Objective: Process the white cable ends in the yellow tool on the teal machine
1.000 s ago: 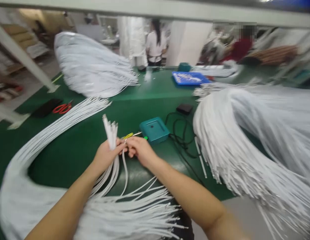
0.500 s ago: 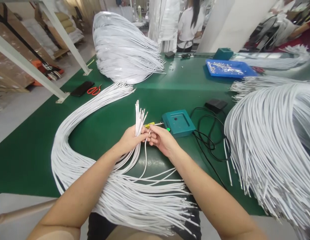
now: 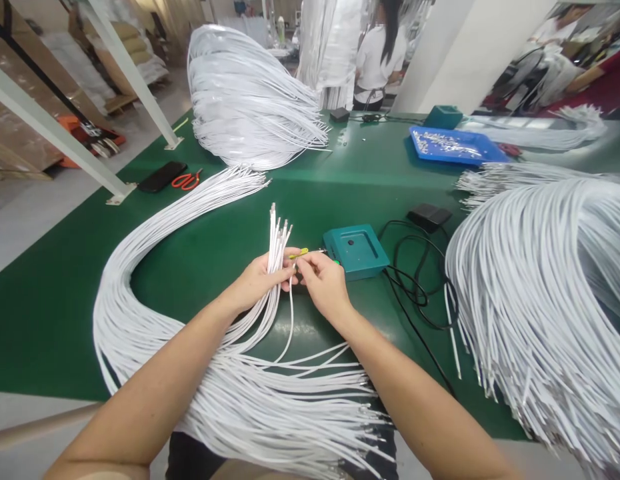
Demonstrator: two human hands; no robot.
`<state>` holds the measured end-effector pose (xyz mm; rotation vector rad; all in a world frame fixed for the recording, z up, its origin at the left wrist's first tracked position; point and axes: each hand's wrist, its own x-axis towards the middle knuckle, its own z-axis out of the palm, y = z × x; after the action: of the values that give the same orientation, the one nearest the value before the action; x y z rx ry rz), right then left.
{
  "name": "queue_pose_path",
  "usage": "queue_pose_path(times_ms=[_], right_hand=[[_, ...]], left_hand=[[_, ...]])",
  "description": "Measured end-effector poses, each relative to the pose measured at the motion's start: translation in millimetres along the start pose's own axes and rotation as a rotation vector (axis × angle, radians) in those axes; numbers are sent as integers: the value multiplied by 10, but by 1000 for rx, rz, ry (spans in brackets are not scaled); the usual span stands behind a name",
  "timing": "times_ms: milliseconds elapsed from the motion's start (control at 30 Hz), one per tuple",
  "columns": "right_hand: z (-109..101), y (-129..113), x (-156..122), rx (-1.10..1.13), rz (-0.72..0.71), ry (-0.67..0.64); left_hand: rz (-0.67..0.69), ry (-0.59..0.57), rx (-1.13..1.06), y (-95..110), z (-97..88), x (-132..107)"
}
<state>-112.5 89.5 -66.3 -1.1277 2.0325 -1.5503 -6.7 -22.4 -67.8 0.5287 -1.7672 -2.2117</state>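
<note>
My left hand [image 3: 263, 275] is closed around a small bunch of white cables [image 3: 276, 243], whose tipped ends point up and away from me. Beside it, my right hand [image 3: 323, 279] pinches the end of a single white cable [image 3: 291, 303] that curves down from the fingers. Just past the fingertips lies a yellow-handled screwdriver [image 3: 301, 253], its shaft reaching toward a teal box [image 3: 357, 250] with a green button partly behind my right hand. The cables run back into a large white bundle [image 3: 285, 407] across my lap and the table edge.
Large white cable bundles stand at the back [image 3: 250, 97] and right [image 3: 535, 280]. A blue tray [image 3: 457, 145] holds small parts. Red-handled scissors [image 3: 187, 180] lie beside a black phone-like object [image 3: 163, 177]. Black cords [image 3: 415, 287] coil right of the box. Co-workers are in the background.
My right hand has turned more palm-down, its fingers bunched at the single cable's end. The left hand still grips the bunch. The view has shifted slightly.
</note>
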Motion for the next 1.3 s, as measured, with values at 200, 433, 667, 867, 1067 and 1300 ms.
queue_pose_path(times_ms=[200,433,667,867,1067,1300], right_hand=[[-6,29,-26,-722,-507,-53],[-165,-48,194,-953,-496,-123],[-265,-26,491,-1068,-434,-322],[-217,-10,519,-1076,-401,-334],[-205,31,521,-1030,-448,-343],[-205,39,525,-1044,-454,-330]], left_hand=[[-107,41,-114,31,-54,-11],[-96,157,-51,-42,-189,52],[-69,236,79,-64,-213,87],[-66,274,67,-36,-197,101],[-80,300,103,-45,-190,122],[-90,324,155,-173,-217,203]])
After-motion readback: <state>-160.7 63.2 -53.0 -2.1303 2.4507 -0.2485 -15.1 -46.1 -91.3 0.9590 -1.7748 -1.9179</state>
